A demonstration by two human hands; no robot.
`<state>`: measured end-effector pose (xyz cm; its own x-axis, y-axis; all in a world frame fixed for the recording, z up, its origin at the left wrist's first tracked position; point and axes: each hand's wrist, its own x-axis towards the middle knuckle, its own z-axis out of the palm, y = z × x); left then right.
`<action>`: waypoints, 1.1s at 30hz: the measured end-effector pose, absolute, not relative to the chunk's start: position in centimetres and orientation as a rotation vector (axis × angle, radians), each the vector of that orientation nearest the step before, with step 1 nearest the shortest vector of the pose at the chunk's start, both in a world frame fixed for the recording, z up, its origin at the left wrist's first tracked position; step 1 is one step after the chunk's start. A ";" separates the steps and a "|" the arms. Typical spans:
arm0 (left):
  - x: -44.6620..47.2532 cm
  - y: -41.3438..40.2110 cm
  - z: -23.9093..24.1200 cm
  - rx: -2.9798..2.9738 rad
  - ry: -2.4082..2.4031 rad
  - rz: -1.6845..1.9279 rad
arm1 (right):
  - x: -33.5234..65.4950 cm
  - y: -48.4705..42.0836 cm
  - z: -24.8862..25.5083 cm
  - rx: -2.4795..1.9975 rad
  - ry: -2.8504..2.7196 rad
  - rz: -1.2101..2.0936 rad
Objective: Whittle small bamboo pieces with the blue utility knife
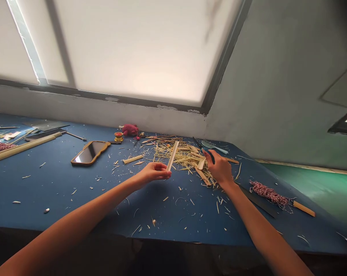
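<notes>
My left hand (153, 171) has its fingers clamped on a pale stick (172, 153), tilted above the blue worktop (61, 184) just beside the shavings pile (185, 156). My right hand (220, 167) rests on the pile's right side; I cannot tell whether its fingers grip anything. Toward the front edge, only scattered chips. A twine bundle (269, 193) lies near the right edge.

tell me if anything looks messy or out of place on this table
Yes: pale shavings and splinters are strewn across the blue table, thickest in a straw-like pile beside the right hand. The left hand holds a pale stick beside it. A framed mirror lies flat among the chips.
</notes>
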<state>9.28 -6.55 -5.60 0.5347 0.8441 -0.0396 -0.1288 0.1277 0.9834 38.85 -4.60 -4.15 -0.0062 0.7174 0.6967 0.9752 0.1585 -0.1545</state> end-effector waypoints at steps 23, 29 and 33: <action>8.2 -6.1 -4.7 1.445 0.896 0.857 | 33.4 -7.2 -4.8 -1.135 -2.364 -0.394; 8.5 -6.4 -4.5 1.362 0.845 0.756 | 34.2 -6.4 -4.3 -1.231 -2.272 -0.420; 9.1 -7.2 -4.8 1.366 0.827 0.630 | 37.8 -4.7 -4.0 -1.616 -1.946 -0.502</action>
<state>9.14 -7.22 -4.84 0.5802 0.8019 -0.1423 0.0761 0.1206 0.9898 37.83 -4.68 -3.97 -0.1210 0.7693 0.6273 0.9767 0.2052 -0.0633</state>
